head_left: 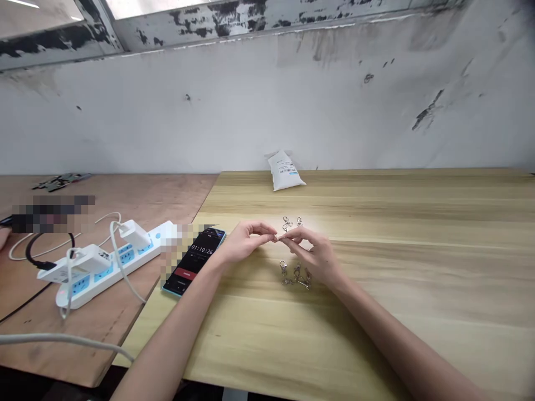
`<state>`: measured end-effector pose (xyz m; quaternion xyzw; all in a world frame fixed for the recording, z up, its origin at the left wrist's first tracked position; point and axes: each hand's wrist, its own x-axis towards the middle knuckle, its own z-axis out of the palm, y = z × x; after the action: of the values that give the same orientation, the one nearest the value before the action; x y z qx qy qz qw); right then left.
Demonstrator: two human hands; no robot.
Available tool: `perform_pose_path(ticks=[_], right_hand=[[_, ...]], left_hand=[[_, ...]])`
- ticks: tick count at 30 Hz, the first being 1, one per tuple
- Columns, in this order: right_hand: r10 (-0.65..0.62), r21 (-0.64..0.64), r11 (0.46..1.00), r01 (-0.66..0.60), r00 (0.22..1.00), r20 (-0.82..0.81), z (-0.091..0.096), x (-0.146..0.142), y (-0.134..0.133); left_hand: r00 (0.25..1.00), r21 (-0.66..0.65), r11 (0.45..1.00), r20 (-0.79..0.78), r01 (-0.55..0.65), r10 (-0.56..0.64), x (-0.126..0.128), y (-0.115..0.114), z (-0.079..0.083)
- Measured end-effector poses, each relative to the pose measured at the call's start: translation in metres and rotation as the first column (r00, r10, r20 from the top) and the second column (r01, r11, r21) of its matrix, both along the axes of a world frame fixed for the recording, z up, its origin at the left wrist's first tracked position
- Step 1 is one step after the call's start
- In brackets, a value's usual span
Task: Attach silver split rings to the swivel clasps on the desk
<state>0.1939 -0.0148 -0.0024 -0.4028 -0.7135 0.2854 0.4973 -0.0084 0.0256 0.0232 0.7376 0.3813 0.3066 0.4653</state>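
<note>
My left hand (246, 242) and my right hand (311, 255) meet above a pale wooden table (376, 334), their fingertips pinching a small metal clasp (278, 237) between them. Its exact shape is mostly hidden by my fingers. Just beyond my fingertips lie a couple of metal lobster clasps (291, 223). A looser cluster of similar swivel clasps (295, 274) lies on the wood just below my right hand, nearly under its heel.
Left of my left hand lies a black smartphone (194, 262) in a blue case, showing a timer. Beyond it, a white power strip (104, 262) with plugged-in chargers sits on a lower plywood table (167, 195). A white sachet (285, 170) leans against the wall.
</note>
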Motion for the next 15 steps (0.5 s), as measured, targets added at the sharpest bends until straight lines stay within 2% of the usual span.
perform_pose_path(ticks=[15], right_hand=[[-0.066,0.024,0.998,0.066,0.998,0.004,-0.0023,-0.0003,0.0001]], left_hand=[[0.999,-0.054,0.998,0.038,0.032,-0.030,0.0023,-0.0010,-0.0036]])
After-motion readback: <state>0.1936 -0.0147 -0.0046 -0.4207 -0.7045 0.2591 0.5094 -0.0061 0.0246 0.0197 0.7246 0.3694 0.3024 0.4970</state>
